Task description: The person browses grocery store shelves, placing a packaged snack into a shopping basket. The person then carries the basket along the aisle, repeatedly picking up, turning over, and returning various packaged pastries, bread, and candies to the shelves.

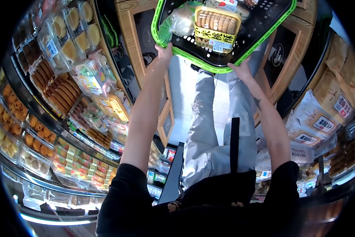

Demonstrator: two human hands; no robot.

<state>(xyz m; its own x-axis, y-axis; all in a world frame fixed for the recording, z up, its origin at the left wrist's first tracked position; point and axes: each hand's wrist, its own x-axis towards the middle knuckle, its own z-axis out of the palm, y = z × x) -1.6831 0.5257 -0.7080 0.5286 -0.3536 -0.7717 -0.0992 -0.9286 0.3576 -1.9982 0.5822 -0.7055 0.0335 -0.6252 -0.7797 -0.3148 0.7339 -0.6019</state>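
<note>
Both my hands are on the near side of a black shopping basket (260, 33) with a bright green rim, held out in front of me above the floor. My left hand (164, 52) grips the rim at its near left corner. My right hand (242, 69) holds the rim further right; some fingers of both hands are hidden. Inside the basket a clear box of round cookies (218, 23) with a yellow label lies near the middle. Beside it on the left is a clear bag (182, 21) with something whitish in it. More packages sit behind the box, partly cut off.
Shelves on my left carry packed pastries (59, 31), brown cookies (55, 87) and several clear boxes of small baked goods (39, 134). On my right stand white and tan printed bags (314, 122). Wooden cabinets (284, 55) flank the narrow tiled aisle (183, 91).
</note>
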